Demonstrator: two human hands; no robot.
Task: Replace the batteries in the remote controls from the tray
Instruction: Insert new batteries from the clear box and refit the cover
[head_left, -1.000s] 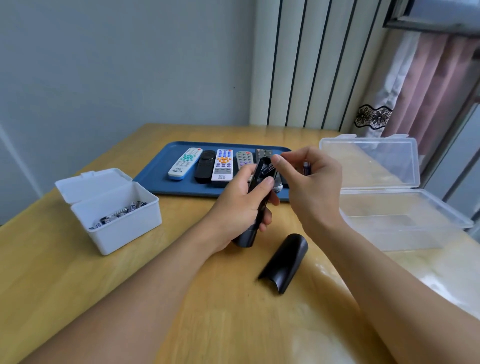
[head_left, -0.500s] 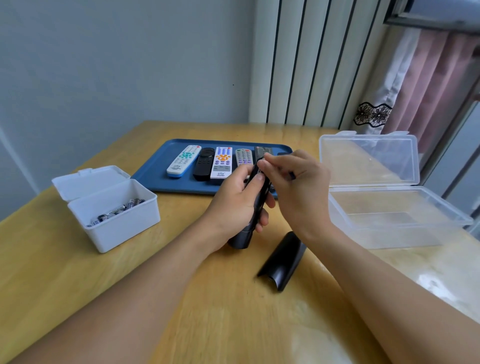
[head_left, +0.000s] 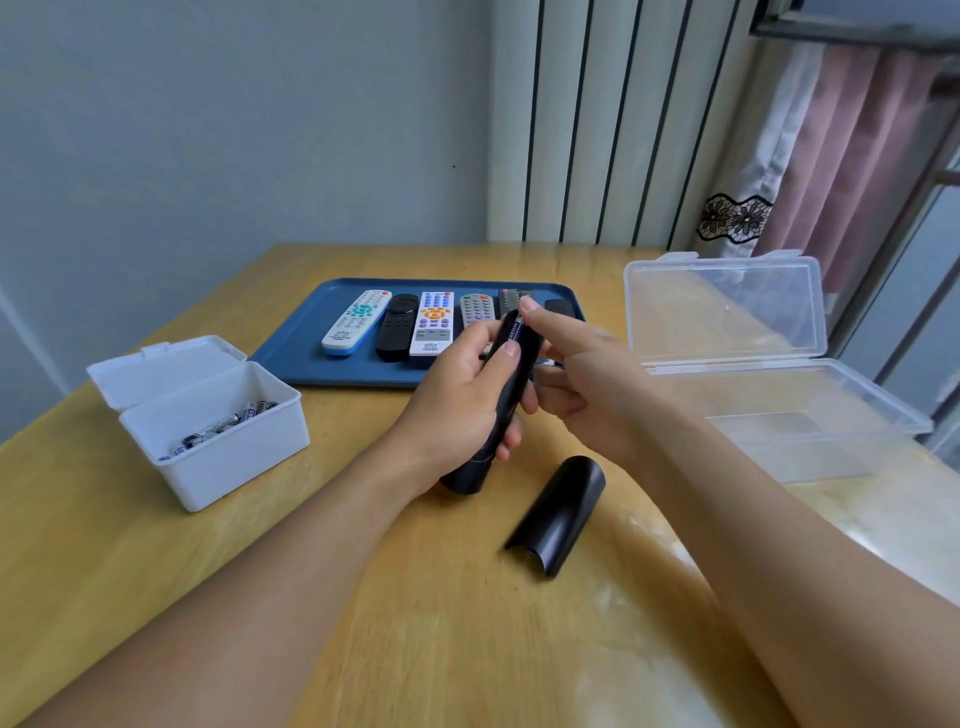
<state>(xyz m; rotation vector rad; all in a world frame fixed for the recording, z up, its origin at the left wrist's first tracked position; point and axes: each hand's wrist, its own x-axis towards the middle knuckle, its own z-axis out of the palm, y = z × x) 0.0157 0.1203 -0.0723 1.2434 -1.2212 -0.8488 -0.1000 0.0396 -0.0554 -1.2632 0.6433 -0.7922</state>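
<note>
So the left hand (head_left: 457, 410) has its fingers and thumb wrapped around a black remote (head_left: 498, 405), holding it tilted with the bottom end almost down on the wooden table (head_left: 363, 623) and the top end pointing up toward the tray. The back is open and you can see a battery (head_left: 516, 330) with a purple label sitting in the compartment near the top. The right hand (head_left: 587, 384) is right up against it: index finger stretched out straight with the tip pressing on the top end by that battery, the other fingers curled under loosely. I can't tell whether they're holding anything.

The remote's black battery cover (head_left: 558, 514) is lying on the table just in front of the hands, curved side up, not touching either one.

Behind the hands there's a blue tray (head_left: 291, 343) with a row of remotes: a white and teal one (head_left: 356, 322), a black one (head_left: 397, 326), a white one with orange buttons (head_left: 432, 323), a grey one (head_left: 475, 310), then 2 more dark ones partly hidden by the hands.

Off to the left is a small white box (head_left: 218, 441), lid flipped open, with batteries (head_left: 223, 428) in it. To the right, a clear plastic box (head_left: 779, 410) with its lid standing open.
</note>
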